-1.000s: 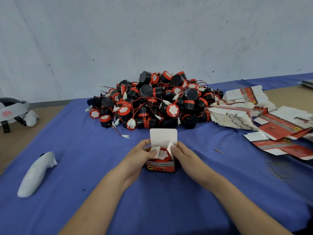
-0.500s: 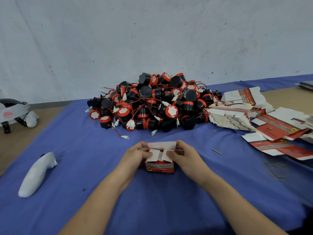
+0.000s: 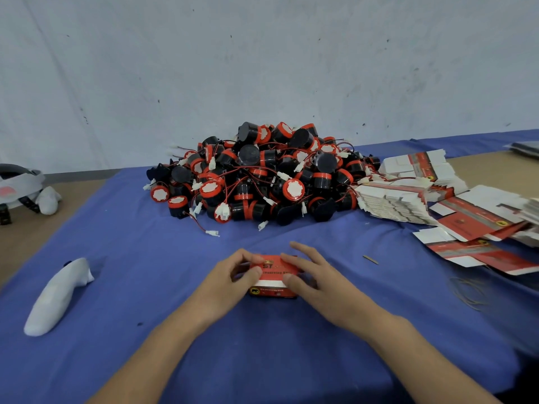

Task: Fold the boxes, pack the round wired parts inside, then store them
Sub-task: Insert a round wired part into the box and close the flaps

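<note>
A small red box with a white stripe stands on the blue cloth in front of me, its top lid folded down. My left hand grips its left side, thumb on the front. My right hand presses on the lid and right side, fingers spread. Whatever is inside the box is hidden. Behind it lies a big heap of round black-and-red wired parts. Flat unfolded red-and-white boxes are stacked and scattered at the right.
A white handheld controller lies on the cloth at the left. A white headset sits at the far left on the bare table. Thin rubber bands and a small stick lie at the right.
The white top flap stood upright, then the side flaps were folded in. Now the lid is shut over the part and both hands press on the box.
</note>
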Action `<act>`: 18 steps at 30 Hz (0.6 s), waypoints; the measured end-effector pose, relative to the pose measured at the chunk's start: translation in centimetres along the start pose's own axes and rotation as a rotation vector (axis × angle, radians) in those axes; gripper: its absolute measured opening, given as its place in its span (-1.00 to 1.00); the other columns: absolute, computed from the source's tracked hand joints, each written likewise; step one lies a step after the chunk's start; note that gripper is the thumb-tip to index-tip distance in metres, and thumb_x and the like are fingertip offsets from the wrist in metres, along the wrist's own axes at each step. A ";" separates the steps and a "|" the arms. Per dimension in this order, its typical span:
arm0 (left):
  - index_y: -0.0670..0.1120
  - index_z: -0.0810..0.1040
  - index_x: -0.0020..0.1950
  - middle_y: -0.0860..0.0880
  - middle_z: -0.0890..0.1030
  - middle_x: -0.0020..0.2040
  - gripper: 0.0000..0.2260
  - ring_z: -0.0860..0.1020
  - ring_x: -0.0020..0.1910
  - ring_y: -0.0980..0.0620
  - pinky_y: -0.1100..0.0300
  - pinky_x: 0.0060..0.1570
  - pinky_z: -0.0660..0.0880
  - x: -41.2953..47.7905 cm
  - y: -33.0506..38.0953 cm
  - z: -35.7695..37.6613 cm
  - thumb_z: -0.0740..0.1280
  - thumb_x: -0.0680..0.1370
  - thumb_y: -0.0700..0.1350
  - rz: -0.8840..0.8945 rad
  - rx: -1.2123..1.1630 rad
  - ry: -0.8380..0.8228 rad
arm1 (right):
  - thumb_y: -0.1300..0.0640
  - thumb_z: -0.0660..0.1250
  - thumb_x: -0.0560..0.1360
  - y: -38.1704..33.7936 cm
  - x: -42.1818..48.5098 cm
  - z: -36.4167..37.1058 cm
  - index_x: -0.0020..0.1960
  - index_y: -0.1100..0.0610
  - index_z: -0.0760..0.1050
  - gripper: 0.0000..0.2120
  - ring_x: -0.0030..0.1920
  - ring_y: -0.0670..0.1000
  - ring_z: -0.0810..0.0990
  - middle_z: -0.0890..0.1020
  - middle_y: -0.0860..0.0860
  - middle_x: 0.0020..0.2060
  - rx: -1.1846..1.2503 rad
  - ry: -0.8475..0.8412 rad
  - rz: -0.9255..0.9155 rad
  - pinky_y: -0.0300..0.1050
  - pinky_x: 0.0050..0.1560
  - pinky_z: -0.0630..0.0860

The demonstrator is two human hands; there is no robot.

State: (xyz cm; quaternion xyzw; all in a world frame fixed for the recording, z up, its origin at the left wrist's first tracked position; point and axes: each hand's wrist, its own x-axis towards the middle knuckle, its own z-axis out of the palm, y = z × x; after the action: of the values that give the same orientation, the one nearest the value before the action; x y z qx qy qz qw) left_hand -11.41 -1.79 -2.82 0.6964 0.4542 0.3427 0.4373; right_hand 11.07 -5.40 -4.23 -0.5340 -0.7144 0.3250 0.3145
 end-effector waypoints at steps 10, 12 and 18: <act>0.39 0.46 0.21 0.45 0.36 0.38 -0.58 0.52 0.23 0.29 0.18 0.20 0.51 -1.3 -1.1 -1.5 0.32 0.38 0.42 0.162 0.339 -0.049 | -0.05 0.15 0.70 -0.9 -0.6 -0.2 0.47 -0.25 0.36 -0.64 0.44 -0.12 0.38 0.20 -0.33 0.55 -0.351 0.015 -0.163 -0.22 0.35 0.36; 0.40 0.40 0.23 0.44 0.36 0.38 -0.57 0.54 0.15 0.28 0.18 0.15 0.53 -1.3 -1.2 -1.3 0.24 0.40 0.46 0.194 0.444 -0.025 | -0.03 0.12 0.71 -1.4 -0.5 0.0 0.48 -0.22 0.36 -0.64 0.44 -0.04 0.40 0.19 -0.28 0.57 -0.398 0.013 -0.136 -0.14 0.35 0.38; 0.22 0.46 0.32 0.45 0.29 0.40 -0.54 0.25 0.31 0.55 0.40 0.16 0.41 -1.4 -1.2 -0.8 0.09 0.53 0.38 0.338 0.686 0.044 | -0.06 0.09 0.71 -1.6 -0.4 0.1 0.48 -0.20 0.36 -0.64 0.43 -0.01 0.42 0.19 -0.24 0.58 -0.466 0.006 -0.119 -0.06 0.31 0.42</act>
State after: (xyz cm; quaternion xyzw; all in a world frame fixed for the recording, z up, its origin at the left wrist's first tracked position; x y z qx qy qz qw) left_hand -13.06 -2.64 -3.74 0.8599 0.4305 0.2529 0.1065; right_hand 10.17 -6.19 -3.02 -0.5500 -0.7994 0.1309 0.2034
